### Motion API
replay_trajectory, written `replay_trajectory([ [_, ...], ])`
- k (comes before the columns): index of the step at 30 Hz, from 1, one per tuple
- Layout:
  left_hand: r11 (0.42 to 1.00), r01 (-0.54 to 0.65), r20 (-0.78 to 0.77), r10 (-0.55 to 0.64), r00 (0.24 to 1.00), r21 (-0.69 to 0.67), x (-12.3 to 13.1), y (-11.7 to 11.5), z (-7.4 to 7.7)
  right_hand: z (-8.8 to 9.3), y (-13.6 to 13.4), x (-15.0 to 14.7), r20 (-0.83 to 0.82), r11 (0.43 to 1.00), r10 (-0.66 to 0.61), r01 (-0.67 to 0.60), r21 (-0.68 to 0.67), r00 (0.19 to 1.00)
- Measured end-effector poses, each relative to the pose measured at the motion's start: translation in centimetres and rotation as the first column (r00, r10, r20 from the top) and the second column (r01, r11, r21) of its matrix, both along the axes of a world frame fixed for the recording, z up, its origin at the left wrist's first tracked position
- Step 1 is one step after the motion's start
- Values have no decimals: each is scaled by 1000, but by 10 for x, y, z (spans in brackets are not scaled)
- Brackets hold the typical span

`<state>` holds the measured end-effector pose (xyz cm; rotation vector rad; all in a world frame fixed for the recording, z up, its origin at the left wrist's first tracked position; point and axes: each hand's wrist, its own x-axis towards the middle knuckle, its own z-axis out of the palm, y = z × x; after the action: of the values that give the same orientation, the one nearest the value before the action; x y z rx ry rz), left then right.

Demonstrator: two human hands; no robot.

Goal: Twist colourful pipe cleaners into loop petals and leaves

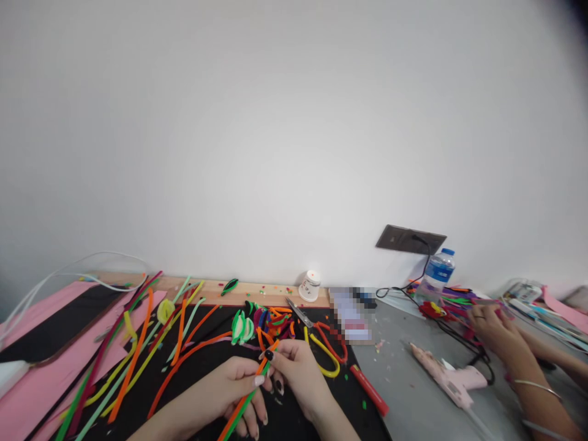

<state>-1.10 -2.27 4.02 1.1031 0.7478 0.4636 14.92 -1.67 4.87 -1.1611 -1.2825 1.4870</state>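
Near the front middle, my left hand [239, 387] and my right hand [296, 372] meet, both closed on an orange and a green pipe cleaner [237, 413] lying side by side. The two strands slant down to the lower edge of the view. Fingertips and thumbs pinch near their upper end; the exact twist there is hidden. Just beyond my fingers lie bent orange and purple pipe cleaner pieces [278, 318] and looped green and white ones [241, 327]. Scissors [302, 315] with red and yellow handles rest beside my right hand.
Loose pipe cleaners [142, 352] spread over the black mat at left, by a dark tablet-like slab [59, 321]. A paper cup [310, 286], red stick-like tool [370, 391], pink glue gun [448, 375] and water bottle [436, 275] stand or lie rightward. Another person's hands [498, 334] work at far right.
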Motion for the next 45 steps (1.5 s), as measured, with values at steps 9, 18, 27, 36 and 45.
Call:
replay_trajectory([
  [9, 999, 30, 10, -30, 999, -22, -2, 1, -3, 1, 3, 2, 41, 992, -99, 95, 83, 994],
  [18, 998, 53, 7, -52, 999, -38, -3, 0, -6, 4, 0, 1, 69, 995, -33, 26, 98, 997],
  [27, 996, 65, 27, -64, 998, -68, 1, -3, -4, -1, 3, 0, 67, 991, -84, 77, 109, 994],
  [36, 991, 60, 40, -56, 998, -120, 1, -4, -3, -1, 3, 0, -15, 981, -165, 166, 102, 986],
  [45, 991, 69, 26, -67, 997, -112, 1, -5, -4, 1, 3, 0, 5, 988, -134, 133, 83, 991],
])
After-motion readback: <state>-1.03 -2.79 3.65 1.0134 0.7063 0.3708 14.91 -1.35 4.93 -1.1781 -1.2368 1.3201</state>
